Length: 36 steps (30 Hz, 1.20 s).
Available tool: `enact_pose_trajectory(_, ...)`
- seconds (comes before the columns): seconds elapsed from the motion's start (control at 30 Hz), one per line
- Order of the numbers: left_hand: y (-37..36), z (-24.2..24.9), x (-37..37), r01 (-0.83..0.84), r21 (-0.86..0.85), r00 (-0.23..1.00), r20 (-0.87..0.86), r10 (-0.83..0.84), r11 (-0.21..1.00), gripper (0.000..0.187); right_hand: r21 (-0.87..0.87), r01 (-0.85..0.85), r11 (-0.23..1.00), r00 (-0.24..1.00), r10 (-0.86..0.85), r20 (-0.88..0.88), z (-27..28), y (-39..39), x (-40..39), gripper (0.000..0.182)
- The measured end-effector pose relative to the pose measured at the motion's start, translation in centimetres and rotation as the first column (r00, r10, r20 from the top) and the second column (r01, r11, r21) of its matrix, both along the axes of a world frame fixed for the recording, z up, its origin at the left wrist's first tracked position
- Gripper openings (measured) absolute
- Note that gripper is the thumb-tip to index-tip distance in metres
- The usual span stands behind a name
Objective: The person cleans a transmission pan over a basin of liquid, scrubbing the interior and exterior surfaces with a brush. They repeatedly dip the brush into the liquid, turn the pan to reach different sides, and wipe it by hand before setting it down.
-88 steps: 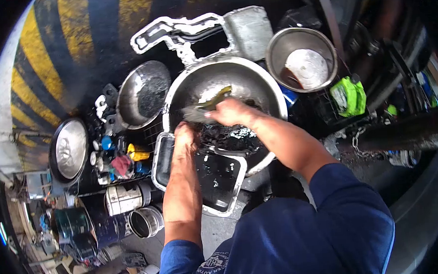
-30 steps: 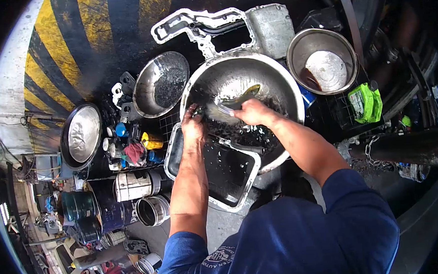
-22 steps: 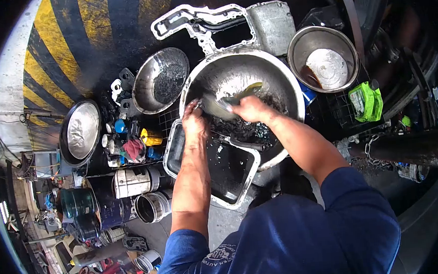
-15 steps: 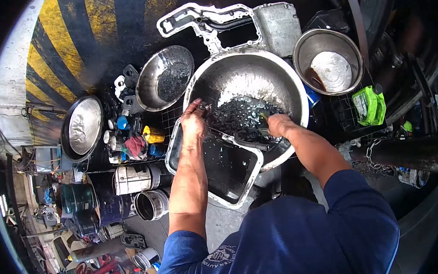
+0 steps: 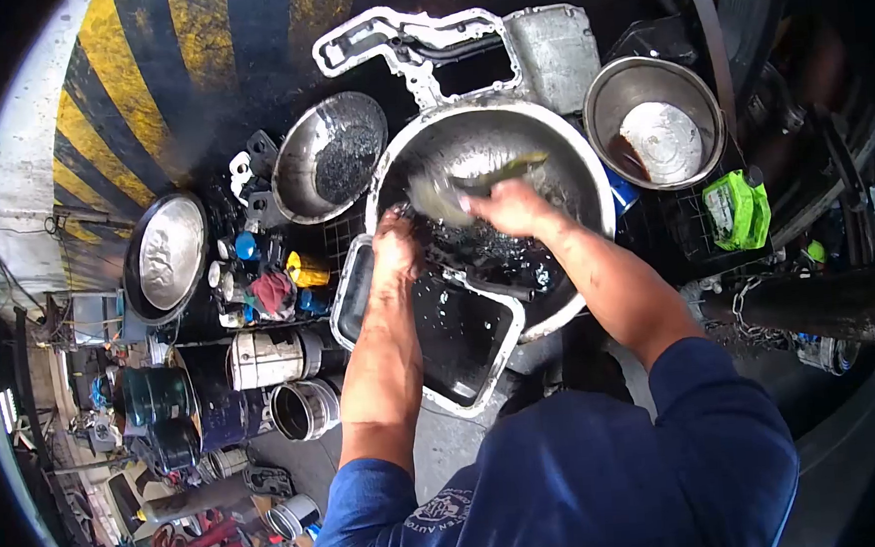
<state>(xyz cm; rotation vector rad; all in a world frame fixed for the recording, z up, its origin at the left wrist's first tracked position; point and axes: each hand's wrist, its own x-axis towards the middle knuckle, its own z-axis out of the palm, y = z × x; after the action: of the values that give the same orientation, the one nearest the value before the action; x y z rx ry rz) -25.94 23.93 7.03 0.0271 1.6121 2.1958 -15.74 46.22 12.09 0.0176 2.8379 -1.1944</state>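
A large round metal basin (image 5: 604, 178) holds dark, wet liquid. Over its near edge leans an oil pan (image 5: 508, 354), a dark tray-shaped part with a pale flanged rim. My left hand (image 5: 396, 246) is closed on the far end of the oil pan, its fingers partly hidden and blackened. My right hand (image 5: 514, 209) is closed around a brush (image 5: 438, 195) above the basin. The brush is smeared by motion, with a yellow-green streak beyond the hand. Its head is just right of my left fingers.
A smaller bowl (image 5: 294, 142) with dark liquid is at left, a metal pot (image 5: 602, 93) at right. Behind the basin lies a cast engine cover (image 5: 554, 56). A green container (image 5: 739, 210) stands right; buckets (image 5: 305, 407) and a dark-rimmed bowl (image 5: 166, 260) are left.
My right hand has moved up and left, from low in the basin to near my left hand, bringing the brush with it. My left hand has shifted slightly downward.
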Motion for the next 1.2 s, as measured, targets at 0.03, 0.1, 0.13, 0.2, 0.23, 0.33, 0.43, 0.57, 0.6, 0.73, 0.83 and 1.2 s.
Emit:
enact_pose_trajectory(0.03, 1.1, 0.4, 0.7, 0.016, 0.018, 1.0, 0.018, -0.016, 1.0, 0.025, 0.087, -0.029, 0.996, 0.972, 0.048, -0.23, -0.3, -0.1, -0.8, 0.048)
enact_pose_trajectory(0.1, 1.8, 1.6, 1.7, 0.093, 0.12, 0.994, 0.043, -0.099, 0.988, 0.025, -0.137, 0.071, 0.988, 0.968, -0.035, 0.248, 1.7, -0.6, -0.6, 0.061)
enact_pose_trajectory(0.13, 2.0, 2.0, 1.7, 0.099, 0.137, 0.992, 0.067, -0.109, 0.986, 0.024, -0.04, 0.001, 0.999, 0.979, 0.007, 0.206, -0.8, -0.5, -0.8, 0.06)
enact_pose_trajectory(0.2, 0.5, 2.1, 1.1, 0.029, 0.187, 0.984, 0.166, -0.061, 0.982, 0.013, -0.005, 0.005, 1.0, 0.969, -0.004, 0.248, -1.5, 0.3, 0.7, 0.058)
enact_pose_trajectory(0.23, 1.4, 3.3, 1.7, -0.12, 0.214, 0.969, 0.236, 0.068, 0.969, 0.009, 0.023, -0.03, 0.999, 0.991, 0.027, 0.131, -3.1, 0.8, 1.8, 0.054)
enact_pose_trajectory(0.33, 0.8, 3.0, 1.0, -0.137, 0.15, 0.984, 0.13, 0.118, 0.979, 0.01, 0.31, -0.075, 0.948, 0.927, -0.048, 0.373, -8.6, 1.4, 2.9, 0.042)
enact_pose_trajectory(0.43, 0.3, 3.3, 1.2, -0.124, 0.047, 0.991, 0.048, 0.122, 0.991, 0.017, 0.392, -0.12, 0.912, 0.876, -0.089, 0.474, -13.1, 1.8, 4.3, 0.035)
enact_pose_trajectory(0.57, 1.1, 4.2, 2.3, -0.101, -0.062, 0.994, 0.045, 0.104, 0.993, 0.02, 0.236, -0.121, 0.964, 0.932, 0.028, 0.361, -9.7, 1.5, 1.9, 0.036)
enact_pose_trajectory(0.6, 1.2, 3.7, 2.2, -0.095, -0.101, 0.993, 0.057, 0.101, 0.99, 0.019, 0.077, -0.023, 0.997, 0.979, 0.007, 0.203, -7.0, 1.1, 1.7, 0.043)
enact_pose_trajectory(0.73, 1.3, 1.6, 1.3, 0.057, -0.068, 0.998, 0.017, -0.056, 0.996, 0.014, -0.291, 0.134, 0.947, 0.965, -0.191, -0.179, -3.7, -1.7, -1.6, 0.058)
enact_pose_trajectory(0.83, 1.9, 3.1, 1.7, 0.033, 0.087, 0.998, -0.05, -0.029, 0.996, 0.018, -0.007, -0.016, 1.0, 0.997, 0.016, -0.071, -4.9, -1.2, -1.0, 0.054)
enact_pose_trajectory(1.2, 1.8, 3.7, 2.8, -0.234, 0.047, 0.969, 0.093, 0.229, 0.971, 0.013, 0.125, -0.006, 0.992, 0.978, -0.021, 0.208, -4.6, 0.8, 1.9, 0.051)
